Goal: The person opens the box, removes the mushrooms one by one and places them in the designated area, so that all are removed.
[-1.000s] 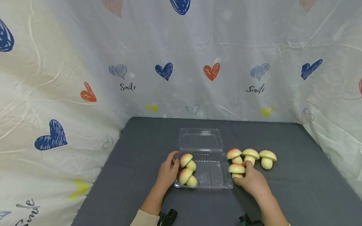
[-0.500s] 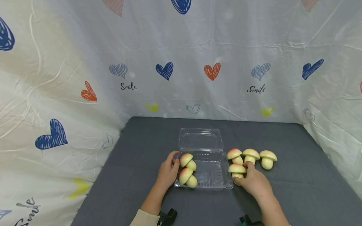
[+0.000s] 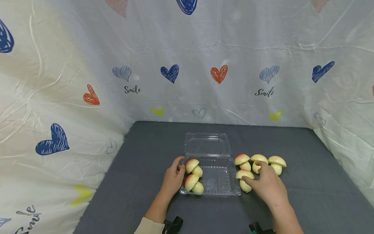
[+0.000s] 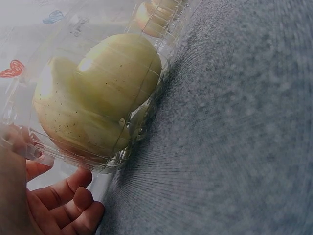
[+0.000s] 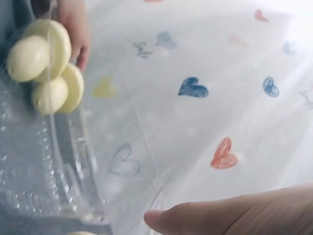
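A clear plastic clamshell container (image 3: 219,175) sits with its lid (image 3: 207,144) folded back. Two pale yellow mushrooms (image 3: 192,182) with reddish caps lie along its left side, one behind the other; the left wrist view shows a mushroom (image 4: 117,73) through the wall. My left hand (image 3: 172,178) holds the container's left rim, thumb and forefinger at the edge, other fingers loosely bent outside. My right hand (image 3: 270,187) is spread over the mushrooms to the right, thumb near the front mushroom (image 3: 244,185). Its fingertips overlap a back mushroom (image 3: 259,158) from above; contact is unclear.
Two more mushrooms, a red-tinted mushroom (image 3: 242,159) and a paler mushroom (image 3: 277,161), flank that back one. Everything stands on a dark grey cloth-covered table (image 3: 152,146). A white curtain (image 3: 239,42) printed with hearts hangs behind it.
My right hand has let go of the front mushroom and moved slightly right and back, its fingers now over the mushrooms behind. The front mushroom's stem shows more. My left hand has not moved.
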Action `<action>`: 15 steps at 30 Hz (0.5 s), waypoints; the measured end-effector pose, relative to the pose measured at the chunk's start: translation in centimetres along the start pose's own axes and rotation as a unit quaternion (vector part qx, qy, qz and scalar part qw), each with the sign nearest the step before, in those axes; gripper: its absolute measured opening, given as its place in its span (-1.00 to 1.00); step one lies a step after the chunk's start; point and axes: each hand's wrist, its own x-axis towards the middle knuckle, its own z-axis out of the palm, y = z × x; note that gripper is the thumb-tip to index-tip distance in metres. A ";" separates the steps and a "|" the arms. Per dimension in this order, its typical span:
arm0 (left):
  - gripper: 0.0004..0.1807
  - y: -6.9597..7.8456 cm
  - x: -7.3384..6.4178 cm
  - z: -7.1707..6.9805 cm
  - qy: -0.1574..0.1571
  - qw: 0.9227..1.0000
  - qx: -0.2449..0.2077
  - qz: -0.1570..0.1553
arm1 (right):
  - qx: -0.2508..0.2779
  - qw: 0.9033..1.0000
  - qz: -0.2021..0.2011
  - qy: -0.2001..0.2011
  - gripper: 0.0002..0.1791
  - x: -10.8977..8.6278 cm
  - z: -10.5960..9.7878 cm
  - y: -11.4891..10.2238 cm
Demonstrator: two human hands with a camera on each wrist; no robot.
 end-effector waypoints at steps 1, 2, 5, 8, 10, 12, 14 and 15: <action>-0.62 0.0 0.0 0.0 -0.001 1.000 0.002 -0.002 | 0.006 1.000 -0.009 0.005 -0.08 0.0 -0.1 -0.3; -0.61 0.0 0.0 0.0 -0.002 1.000 0.003 -0.005 | 0.014 1.000 -0.015 0.008 -0.10 -0.1 -0.1 -0.6; -0.61 0.0 0.1 -0.1 -0.005 1.000 0.001 -0.009 | 0.044 0.999 -0.025 -0.005 -0.11 -0.3 -0.1 -1.9; -0.61 0.1 0.0 -0.2 -0.007 1.000 -0.001 -0.010 | 0.071 0.997 -0.036 -0.016 -0.17 -0.5 0.3 -3.0; -0.61 0.1 0.0 -0.3 -0.008 1.000 -0.003 -0.011 | 0.083 0.995 -0.054 -0.012 -0.23 -0.5 0.7 -3.6; -0.61 0.2 -0.1 -0.3 -0.009 1.000 -0.004 -0.010 | 0.093 0.993 -0.078 -0.003 -0.30 -0.5 1.1 -4.0; -0.61 0.2 0.0 -0.2 -0.009 1.000 -0.005 -0.009 | 0.097 0.990 -0.101 0.003 -0.33 -0.4 1.5 -4.4; -0.61 0.2 0.0 -0.2 -0.010 1.000 -0.005 -0.009 | 0.096 0.989 -0.114 0.008 -0.33 -0.4 1.7 -4.6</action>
